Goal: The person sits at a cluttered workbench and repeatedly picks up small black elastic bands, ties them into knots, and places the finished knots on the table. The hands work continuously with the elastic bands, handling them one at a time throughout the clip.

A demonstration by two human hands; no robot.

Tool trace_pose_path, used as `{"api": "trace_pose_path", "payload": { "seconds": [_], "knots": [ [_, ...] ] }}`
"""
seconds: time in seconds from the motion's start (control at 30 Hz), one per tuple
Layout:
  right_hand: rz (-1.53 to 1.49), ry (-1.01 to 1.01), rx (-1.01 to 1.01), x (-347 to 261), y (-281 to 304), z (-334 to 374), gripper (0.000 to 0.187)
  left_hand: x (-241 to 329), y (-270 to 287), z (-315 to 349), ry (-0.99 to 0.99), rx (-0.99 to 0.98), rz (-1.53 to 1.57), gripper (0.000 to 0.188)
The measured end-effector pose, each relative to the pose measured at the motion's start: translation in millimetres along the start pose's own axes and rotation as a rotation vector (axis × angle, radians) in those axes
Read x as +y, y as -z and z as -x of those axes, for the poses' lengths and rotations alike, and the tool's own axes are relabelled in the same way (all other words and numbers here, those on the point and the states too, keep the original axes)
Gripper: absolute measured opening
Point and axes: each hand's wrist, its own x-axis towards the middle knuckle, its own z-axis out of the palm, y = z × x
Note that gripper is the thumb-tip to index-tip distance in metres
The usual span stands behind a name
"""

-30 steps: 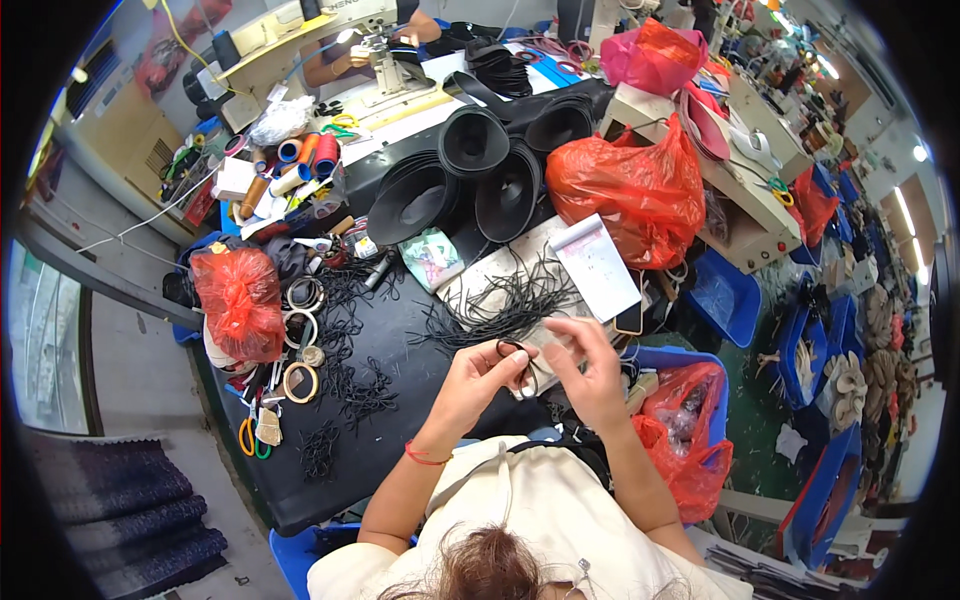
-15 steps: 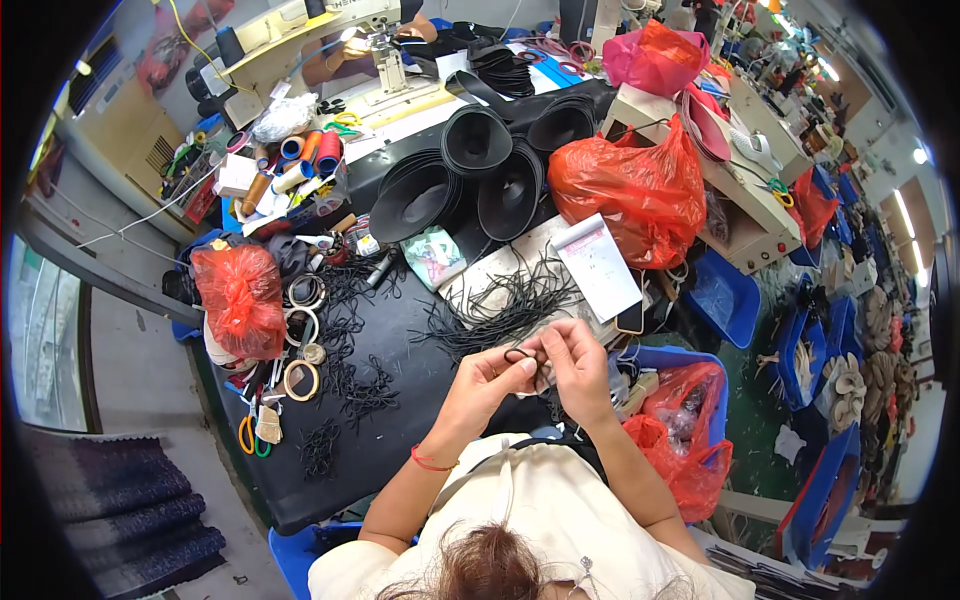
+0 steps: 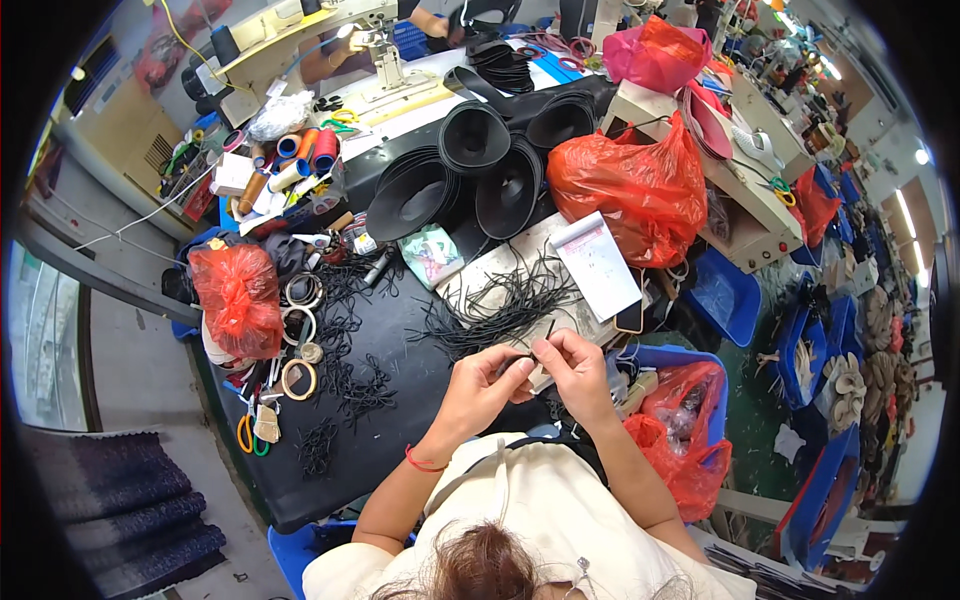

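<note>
Close in front of my body, both hands pinch a thin black cord, whose short end sticks up between them. My left hand has thumb and fingers pressed together on it, with most of the cord hidden in the grip. My right hand pinches it with thumb and forefinger, fingertips close to the left thumb. Just beyond the hands, a loose pile of cut black cords lies on a pale board. Knotted black cords lie in bunches on the dark tabletop to the left.
Stacked black curved pieces stand at the back. A notepad and red plastic bag lie right of the board. A blue bin adjoins my right arm. Tape rolls and scissors sit left. Another person's hand shows far back.
The small cord loop that showed between my fingers is no longer visible; a straight cord end now points up. My hands stay in nearly the same place. The person at the back has moved.
</note>
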Motion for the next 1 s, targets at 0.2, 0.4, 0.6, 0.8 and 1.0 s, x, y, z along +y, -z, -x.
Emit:
{"api": "trace_pose_path", "payload": {
  "seconds": [0.2,0.4,0.6,0.8,1.0],
  "knots": [
    [-0.038,0.028,0.081,17.8,-1.4,-8.1,0.027,-16.3,-9.0,3.1,-0.054,0.056,-0.074,0.018],
    [-0.349,-0.261,0.046,23.4,7.3,-14.3,0.017,-24.8,-3.3,1.0,0.012,0.154,0.128,0.018],
    [-0.276,-0.281,-0.165,25.9,0.6,-5.9,0.013,-25.7,5.6,-4.5,0.011,0.193,0.088,0.016],
    [-0.259,-0.317,-0.236,46.5,-6.1,-4.0,0.008,-38.5,15.4,-2.3,0.109,0.211,0.157,0.013],
    [-0.139,-0.479,-0.390,108.7,-31.7,0.4,0.012,-104.7,60.4,8.8,0.369,0.248,0.283,0.013]
  ]
}}
